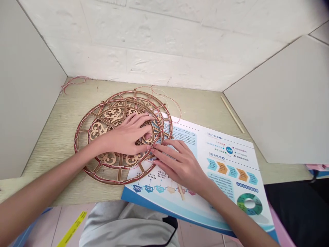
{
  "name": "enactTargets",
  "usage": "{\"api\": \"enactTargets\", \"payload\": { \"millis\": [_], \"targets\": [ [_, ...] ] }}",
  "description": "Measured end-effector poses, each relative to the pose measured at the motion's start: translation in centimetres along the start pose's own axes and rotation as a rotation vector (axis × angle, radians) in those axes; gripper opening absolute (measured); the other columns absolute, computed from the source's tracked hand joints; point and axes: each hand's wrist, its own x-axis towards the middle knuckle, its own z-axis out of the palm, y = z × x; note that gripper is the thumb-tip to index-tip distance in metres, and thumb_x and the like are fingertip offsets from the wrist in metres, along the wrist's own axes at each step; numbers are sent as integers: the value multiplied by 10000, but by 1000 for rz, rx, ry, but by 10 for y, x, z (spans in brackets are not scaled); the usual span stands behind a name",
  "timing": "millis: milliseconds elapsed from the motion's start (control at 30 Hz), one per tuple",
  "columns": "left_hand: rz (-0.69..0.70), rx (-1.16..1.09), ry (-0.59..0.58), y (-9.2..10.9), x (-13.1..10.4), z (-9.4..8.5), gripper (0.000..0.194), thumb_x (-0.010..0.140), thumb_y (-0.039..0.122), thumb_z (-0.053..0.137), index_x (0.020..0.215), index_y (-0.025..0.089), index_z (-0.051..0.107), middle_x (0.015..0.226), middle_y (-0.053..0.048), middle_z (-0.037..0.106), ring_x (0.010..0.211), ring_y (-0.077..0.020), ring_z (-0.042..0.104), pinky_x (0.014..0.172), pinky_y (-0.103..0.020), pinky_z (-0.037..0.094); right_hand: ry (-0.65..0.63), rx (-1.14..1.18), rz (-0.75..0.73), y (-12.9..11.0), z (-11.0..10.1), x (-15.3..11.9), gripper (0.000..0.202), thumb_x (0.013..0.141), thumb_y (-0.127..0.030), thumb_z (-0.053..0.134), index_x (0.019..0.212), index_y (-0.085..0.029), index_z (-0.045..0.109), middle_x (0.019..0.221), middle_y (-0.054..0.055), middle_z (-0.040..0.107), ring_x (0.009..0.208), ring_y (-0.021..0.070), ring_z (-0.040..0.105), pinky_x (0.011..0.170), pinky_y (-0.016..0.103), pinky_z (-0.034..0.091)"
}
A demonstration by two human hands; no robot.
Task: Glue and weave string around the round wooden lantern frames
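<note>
Two round openwork frames (119, 173) with scroll cutouts lie overlapped, one partly on top of the other. Red and white threads (180, 104) run along their rims and trail loose at the upper right. My left hand (128, 135) rests across the upper frame with its fingers spread, its thumb near the right rim. At that rim my right hand (180, 163) is closed, fingertips pinching the frame's edge where thread passes. Exactly what lies between those fingertips is partly hidden. A thin wooden stick (181, 192) shows below my right hand.
A printed blue-and-white sheet (246, 164) lies under the frames' right side and overhangs the table's front edge. Another thin strip (232, 114) lies by the right panel. More thread (74, 82) sits in the back left corner. A white wall and side panels enclose the table.
</note>
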Motion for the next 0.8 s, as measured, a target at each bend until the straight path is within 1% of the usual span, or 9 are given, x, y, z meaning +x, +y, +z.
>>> {"api": "enactTargets", "payload": {
  "millis": [100,167,267,433,567,700,800],
  "targets": [
    [0,-11,-39,0,1,-3,164,950,384,568,951,230,512,1594,-179,397,1524,-351,302,1226,-641,244,8,2,-7,0,-1,2,208,985,-231,644,1168,-184,731,1092,109,794,1001,281,681,793,429,573],
    [-7,-13,-47,0,1,-4,165,961,386,554,950,227,514,1597,-177,394,1525,-349,299,1226,-633,246,15,-3,-10,0,-1,2,194,984,-230,645,1146,-182,740,1087,108,795,999,281,686,789,421,577],
    [-1,-14,-24,0,0,-2,154,960,379,557,944,230,522,1587,-168,408,1521,-344,307,1225,-630,248,36,9,-3,-1,-1,2,210,991,-233,635,1171,-206,739,1078,93,799,999,274,691,788,418,586],
    [11,-4,5,-2,0,1,144,959,374,563,942,234,532,1581,-159,415,1517,-341,314,1220,-630,258,46,21,0,-2,-1,1,226,983,-214,635,1168,-131,732,1065,121,801,981,280,676,775,428,606],
    [9,0,-24,-3,0,0,180,978,404,538,952,227,526,1599,-177,389,1538,-337,281,1231,-623,239,53,37,10,-2,0,1,223,996,-229,622,1165,-130,730,1084,115,798,1006,282,676,810,434,622],
    [11,-40,-57,-3,0,-3,207,998,429,511,954,228,529,1619,-168,378,1553,-325,265,1245,-629,200,57,28,9,-3,0,1,218,999,-220,619,1167,-130,725,1075,121,797,1006,277,680,804,440,629],
    [-8,-54,-53,-2,0,-3,269,1015,476,473,944,226,541,1617,-162,382,1548,-327,272,1248,-619,199,58,17,3,-3,1,1,215,994,-212,625,1142,-93,725,1074,139,792,1012,283,675,817,440,634]
  ]
}}
